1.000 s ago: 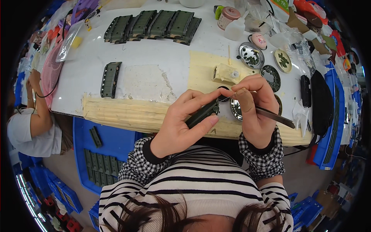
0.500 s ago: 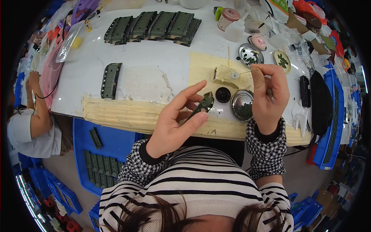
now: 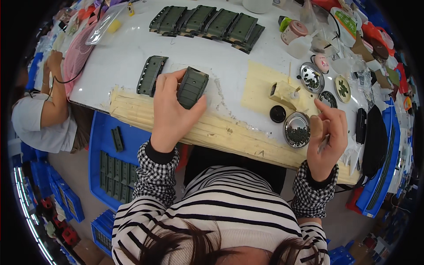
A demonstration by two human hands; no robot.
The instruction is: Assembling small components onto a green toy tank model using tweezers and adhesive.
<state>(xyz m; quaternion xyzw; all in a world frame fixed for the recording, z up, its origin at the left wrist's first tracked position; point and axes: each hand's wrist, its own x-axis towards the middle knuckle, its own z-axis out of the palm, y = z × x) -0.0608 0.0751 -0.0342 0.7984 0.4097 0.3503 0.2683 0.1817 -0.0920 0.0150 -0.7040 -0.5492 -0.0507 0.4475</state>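
My left hand [image 3: 170, 108] grips a dark green ribbed plastic part [image 3: 193, 87] by its sides, fingers along the far edge and thumb at the near right. Whether it touches the table cannot be told. Just left of it lies a matching green part [image 3: 152, 76]. My right hand [image 3: 327, 137] hovers at the table's right front, fingers curled and thumb near the index finger. Something thin and shiny shows in its palm, too small to name. Beside it are a metal dish of small dark green bits [image 3: 297, 132], a black round cap [image 3: 277, 114] and a tape-wrapped block [image 3: 285, 93].
Several green parts [image 3: 205, 24] overlap in a row at the far side. More dishes [image 3: 312, 76] and a pink-lidded jar [image 3: 294, 32] stand at the right. A blue bin [image 3: 95, 163] with green parts sits below the front edge. Another person [image 3: 44, 119] is at the left.
My left hand has carried the green part left, turned it flatter and brought it beside the other one. My right hand has drawn back from the tape-wrapped block. The view has shifted.
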